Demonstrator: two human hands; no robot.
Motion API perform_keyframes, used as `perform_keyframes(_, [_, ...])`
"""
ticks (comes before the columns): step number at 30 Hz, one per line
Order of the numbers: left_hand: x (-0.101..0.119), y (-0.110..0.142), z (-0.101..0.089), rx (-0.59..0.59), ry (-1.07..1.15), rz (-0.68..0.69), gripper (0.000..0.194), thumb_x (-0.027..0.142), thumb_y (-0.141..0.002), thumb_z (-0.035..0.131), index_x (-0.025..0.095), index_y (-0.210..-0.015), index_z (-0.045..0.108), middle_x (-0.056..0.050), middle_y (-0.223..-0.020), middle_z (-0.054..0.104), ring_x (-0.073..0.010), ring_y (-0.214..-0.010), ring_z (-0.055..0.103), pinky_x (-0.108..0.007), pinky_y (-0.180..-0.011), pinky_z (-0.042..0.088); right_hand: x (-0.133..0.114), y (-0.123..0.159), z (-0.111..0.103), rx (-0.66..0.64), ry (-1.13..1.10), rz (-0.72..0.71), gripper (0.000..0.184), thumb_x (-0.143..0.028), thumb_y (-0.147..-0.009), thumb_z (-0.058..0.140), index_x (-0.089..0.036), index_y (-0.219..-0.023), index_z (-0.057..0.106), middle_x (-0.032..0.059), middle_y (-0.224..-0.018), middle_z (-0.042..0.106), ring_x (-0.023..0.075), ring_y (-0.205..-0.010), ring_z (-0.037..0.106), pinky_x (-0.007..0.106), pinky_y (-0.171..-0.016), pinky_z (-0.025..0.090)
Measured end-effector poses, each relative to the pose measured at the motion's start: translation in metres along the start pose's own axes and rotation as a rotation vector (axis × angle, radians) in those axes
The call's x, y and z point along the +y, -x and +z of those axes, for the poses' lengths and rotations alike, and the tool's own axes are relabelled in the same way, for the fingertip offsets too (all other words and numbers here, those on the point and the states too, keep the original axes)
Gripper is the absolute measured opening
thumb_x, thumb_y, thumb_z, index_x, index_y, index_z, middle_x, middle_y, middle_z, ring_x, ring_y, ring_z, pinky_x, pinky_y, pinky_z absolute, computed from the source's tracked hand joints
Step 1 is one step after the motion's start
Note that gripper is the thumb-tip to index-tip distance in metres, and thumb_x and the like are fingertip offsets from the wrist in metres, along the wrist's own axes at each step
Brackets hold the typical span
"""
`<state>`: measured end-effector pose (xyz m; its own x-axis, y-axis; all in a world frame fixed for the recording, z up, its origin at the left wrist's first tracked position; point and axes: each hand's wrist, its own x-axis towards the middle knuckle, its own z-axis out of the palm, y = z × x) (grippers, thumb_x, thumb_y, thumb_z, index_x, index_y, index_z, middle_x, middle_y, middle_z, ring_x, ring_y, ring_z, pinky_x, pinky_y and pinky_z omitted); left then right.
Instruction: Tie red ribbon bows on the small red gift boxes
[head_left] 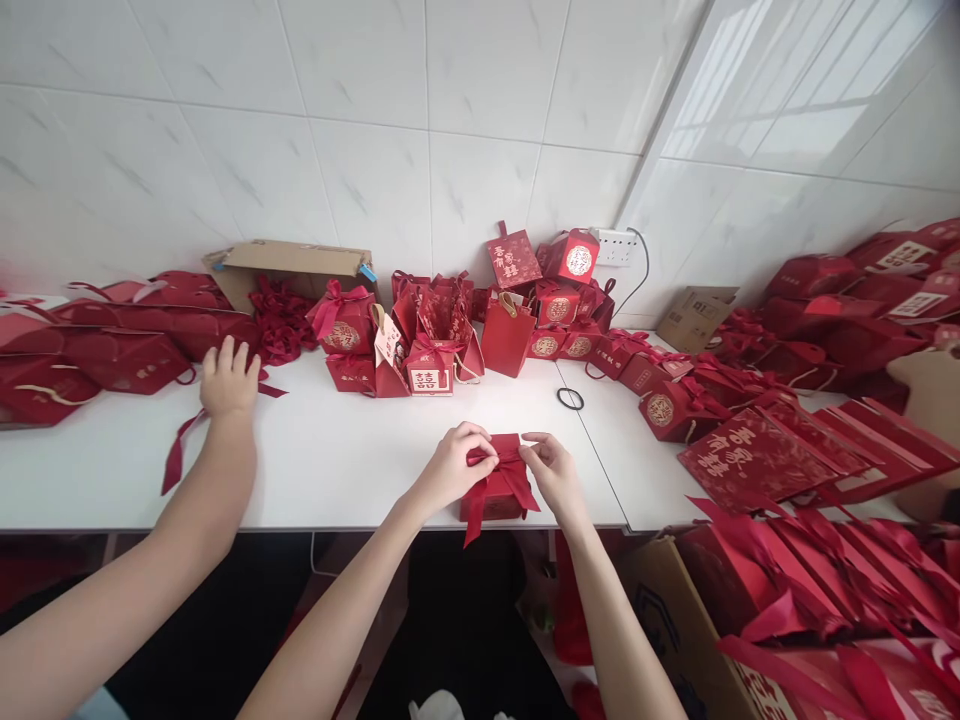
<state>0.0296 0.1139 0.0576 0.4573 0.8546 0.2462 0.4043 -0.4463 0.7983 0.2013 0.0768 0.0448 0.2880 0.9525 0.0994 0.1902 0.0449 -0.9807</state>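
A small red gift box [491,497] stands at the near edge of the white table [337,450]. A red ribbon bow [501,462] lies across its top. My left hand [452,466] pinches the bow's left loop with closed fingers. My right hand [553,470] pinches the right loop the same way. One ribbon tail hangs down the front of the box.
Another person's hand [229,378] reaches from the left onto a loose red ribbon [178,450]. Finished red boxes [431,340] crowd the back by the wall, flat red boxes [112,345] lie left and right, and a black hair tie [570,398] and a carton of ribbons [810,600] are at right.
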Motion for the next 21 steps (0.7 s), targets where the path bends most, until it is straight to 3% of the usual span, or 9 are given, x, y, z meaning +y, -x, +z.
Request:
perform_keyframes(2, [0.001,0.0,0.0,-0.001,0.0,-0.014,0.01,0.026,-0.08,0.056,0.021,-0.075,0.062,-0.003,-0.1,0.056,-0.0187,-0.099,0.055,-0.036,-0.094,0.043,-0.007,0.013,-0.003,0.149,0.129,-0.147,0.027,-0.043,-0.081,0.054,-0.018,-0.09,0.057,0.0004,-0.067,0.055,0.0151,-0.057,0.049,0.031,-0.057,0.044])
perform_keyframes(4, [0.001,-0.001,0.001,-0.002,0.0,-0.021,0.01,0.027,-0.08,0.056,0.021,-0.074,0.062,-0.003,-0.1,0.056,-0.0189,-0.099,0.055,-0.037,-0.094,0.043,-0.017,0.033,-0.004,0.192,0.259,-0.378,0.018,-0.037,-0.085,0.052,-0.021,-0.091,0.056,0.0028,-0.076,0.055,0.0164,-0.065,0.051,0.033,-0.063,0.046])
perform_keyframes(8, [0.003,-0.003,0.001,0.009,0.026,-0.043,0.008,0.023,-0.077,0.058,0.02,-0.071,0.063,-0.003,-0.099,0.056,-0.0184,-0.097,0.056,-0.036,-0.094,0.043,-0.027,0.065,0.009,-0.117,0.507,-0.797,0.021,-0.029,-0.083,0.061,-0.022,-0.103,0.057,0.0094,-0.096,0.057,0.0227,-0.084,0.056,0.037,-0.07,0.049])
perform_keyframes(12, [0.003,-0.002,0.0,-0.003,0.064,-0.055,0.01,0.025,-0.078,0.057,0.02,-0.072,0.063,-0.003,-0.101,0.055,-0.018,-0.097,0.056,-0.036,-0.094,0.043,-0.014,0.068,0.026,-0.101,0.726,-0.853,0.026,-0.012,-0.088,0.05,-0.018,-0.112,0.055,0.0128,-0.105,0.057,0.0225,-0.085,0.056,0.039,-0.072,0.049])
perform_keyframes(16, [-0.001,-0.001,0.002,0.017,0.044,-0.04,0.01,0.027,-0.078,0.058,0.02,-0.073,0.063,-0.003,-0.1,0.056,-0.0186,-0.097,0.056,-0.036,-0.094,0.043,-0.004,0.062,0.026,-0.064,0.667,-0.877,0.024,-0.006,-0.09,0.043,-0.018,-0.105,0.057,0.0085,-0.093,0.06,0.0188,-0.081,0.055,0.034,-0.071,0.049])
perform_keyframes(21, [-0.004,-0.002,0.005,0.03,0.033,-0.023,0.009,0.026,-0.077,0.058,0.02,-0.073,0.063,-0.003,-0.098,0.056,-0.0182,-0.096,0.057,-0.035,-0.093,0.044,-0.006,0.06,0.023,-0.038,0.594,-0.932,0.016,-0.005,-0.088,0.049,-0.018,-0.095,0.057,0.0054,-0.08,0.062,0.0176,-0.075,0.054,0.032,-0.066,0.047])
